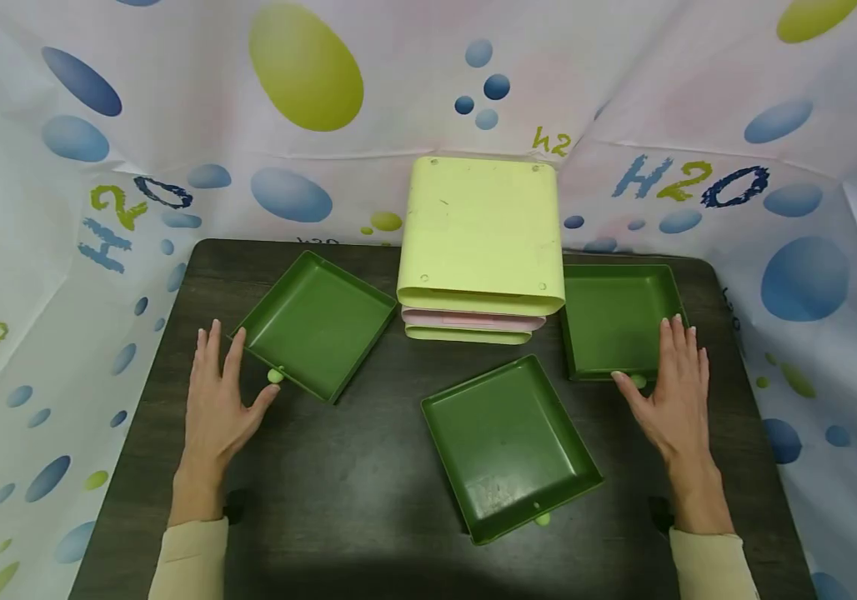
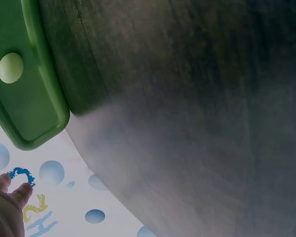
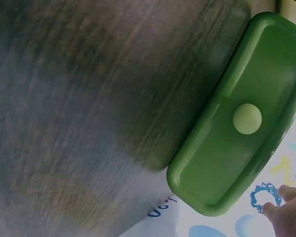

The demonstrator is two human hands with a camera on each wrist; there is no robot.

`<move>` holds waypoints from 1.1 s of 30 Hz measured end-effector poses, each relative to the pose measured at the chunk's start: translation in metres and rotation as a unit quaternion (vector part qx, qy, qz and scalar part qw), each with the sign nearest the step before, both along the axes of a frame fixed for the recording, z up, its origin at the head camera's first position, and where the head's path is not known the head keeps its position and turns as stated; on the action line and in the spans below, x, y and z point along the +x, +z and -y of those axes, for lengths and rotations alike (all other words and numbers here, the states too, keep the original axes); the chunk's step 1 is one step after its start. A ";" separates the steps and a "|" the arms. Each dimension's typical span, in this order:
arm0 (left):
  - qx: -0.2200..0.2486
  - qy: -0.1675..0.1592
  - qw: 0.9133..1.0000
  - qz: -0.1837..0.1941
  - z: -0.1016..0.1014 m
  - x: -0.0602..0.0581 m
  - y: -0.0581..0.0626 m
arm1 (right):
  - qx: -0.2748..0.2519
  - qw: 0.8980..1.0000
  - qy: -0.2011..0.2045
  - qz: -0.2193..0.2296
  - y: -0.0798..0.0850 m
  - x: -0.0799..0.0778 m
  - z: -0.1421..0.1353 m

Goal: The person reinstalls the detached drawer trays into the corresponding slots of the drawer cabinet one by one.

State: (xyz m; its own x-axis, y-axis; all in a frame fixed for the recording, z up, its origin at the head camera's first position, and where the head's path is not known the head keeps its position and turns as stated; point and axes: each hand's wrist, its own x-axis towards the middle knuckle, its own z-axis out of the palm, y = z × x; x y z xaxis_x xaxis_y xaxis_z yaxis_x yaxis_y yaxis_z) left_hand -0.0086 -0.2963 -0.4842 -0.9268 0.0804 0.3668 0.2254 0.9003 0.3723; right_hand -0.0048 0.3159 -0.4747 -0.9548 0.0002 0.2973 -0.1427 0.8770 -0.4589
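My left hand (image 1: 218, 408) has its fingers spread beside the near left corner of a green drawer (image 1: 316, 325). That drawer sits angled, its pale round knob (image 2: 10, 68) seen from the front in the left wrist view. On the other side, my right hand (image 1: 676, 404) has straight fingers that overlap the near right corner of a second green drawer (image 1: 608, 321), thumb near its knob (image 3: 247, 118). Neither hand grips anything. A third green drawer (image 1: 511, 446), turned at an angle, lies between the hands. All three drawers are empty inside.
A pale yellow drawer cabinet (image 1: 483, 229) stands at the back middle, with pink and yellow layers beneath its top. The dark wooden table (image 1: 346, 500) has rounded far corners. A white sheet with blue and green spots (image 1: 196, 75) hangs behind and along both sides.
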 end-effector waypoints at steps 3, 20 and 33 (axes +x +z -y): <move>0.001 -0.003 1.000 0.003 0.000 0.001 -0.001 | 0.000 1.000 0.001 -0.007 0.002 -0.003 0.002; 0.056 0.058 0.995 0.052 -0.006 0.013 -0.011 | -0.072 0.993 0.051 -0.073 0.024 -0.034 0.039; 0.091 0.065 0.992 0.058 -0.008 0.018 -0.014 | -0.115 0.986 0.074 -0.095 0.033 -0.049 0.059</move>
State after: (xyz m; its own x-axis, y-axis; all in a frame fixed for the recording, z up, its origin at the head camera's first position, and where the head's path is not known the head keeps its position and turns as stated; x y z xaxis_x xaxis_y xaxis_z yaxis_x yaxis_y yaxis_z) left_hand 0.0098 -0.2880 -0.4987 -0.9618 -0.1001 0.2548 0.0585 0.8340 0.5487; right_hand -0.0537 0.2566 -0.4420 -0.8767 -0.0458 0.4789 -0.3634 0.7155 -0.5966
